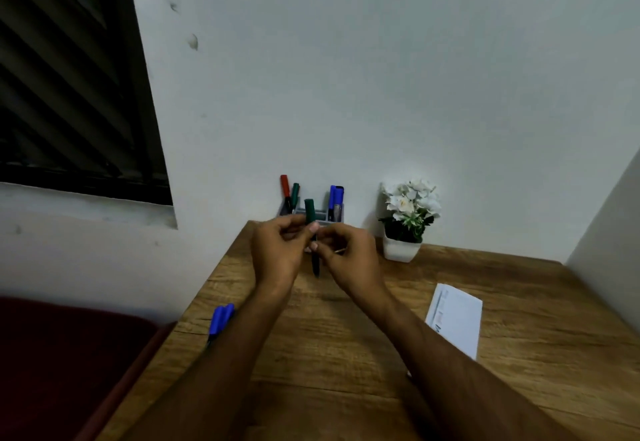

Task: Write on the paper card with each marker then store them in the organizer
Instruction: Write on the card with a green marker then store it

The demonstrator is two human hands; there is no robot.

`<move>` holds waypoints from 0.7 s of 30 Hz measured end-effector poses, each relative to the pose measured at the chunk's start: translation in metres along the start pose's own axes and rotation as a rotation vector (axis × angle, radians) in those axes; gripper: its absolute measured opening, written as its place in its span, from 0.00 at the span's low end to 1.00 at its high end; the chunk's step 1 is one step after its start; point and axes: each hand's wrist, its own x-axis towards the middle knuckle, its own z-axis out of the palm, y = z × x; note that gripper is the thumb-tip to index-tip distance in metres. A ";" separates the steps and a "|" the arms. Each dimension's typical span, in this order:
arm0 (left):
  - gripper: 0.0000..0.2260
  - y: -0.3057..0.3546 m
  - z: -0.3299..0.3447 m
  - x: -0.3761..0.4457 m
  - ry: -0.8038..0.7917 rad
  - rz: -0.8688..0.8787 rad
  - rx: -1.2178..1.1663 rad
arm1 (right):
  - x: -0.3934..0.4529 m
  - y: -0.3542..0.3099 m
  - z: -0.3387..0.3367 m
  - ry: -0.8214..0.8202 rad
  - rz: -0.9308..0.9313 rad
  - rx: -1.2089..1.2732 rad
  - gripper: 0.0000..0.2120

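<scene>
- Both hands meet above the far part of the wooden desk [346,354], holding one dark green marker [312,233] upright between them; the left hand [277,253] pinches it near the cap end, the right hand [349,260] has its fingers curled round the lower barrel
- The marker's lower end sticks out below the hands, clear of the desk; its green cap points up, in front of the organizer
- The grey organizer [313,215] stands at the back edge against the wall [381,77]; a red marker [284,186] and a green one [294,193] lean in its left side; a blue marker [333,198] and a dark-capped one stand in its right side
- Another blue marker [221,319] lies near the desk's left edge, beside the left forearm
- The white paper card [455,319] lies to the right of the right forearm, well apart from the hands; there are marks along its left edge, too small to read
- A white pot of white flowers [408,219] stands right of the organizer
</scene>
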 end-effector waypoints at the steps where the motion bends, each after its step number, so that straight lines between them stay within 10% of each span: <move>1: 0.09 0.000 -0.004 0.008 0.004 0.022 0.034 | 0.011 -0.002 0.006 0.014 -0.006 -0.003 0.08; 21: 0.08 -0.033 -0.009 0.111 0.004 0.032 0.286 | 0.097 0.000 0.061 0.051 0.021 -0.136 0.06</move>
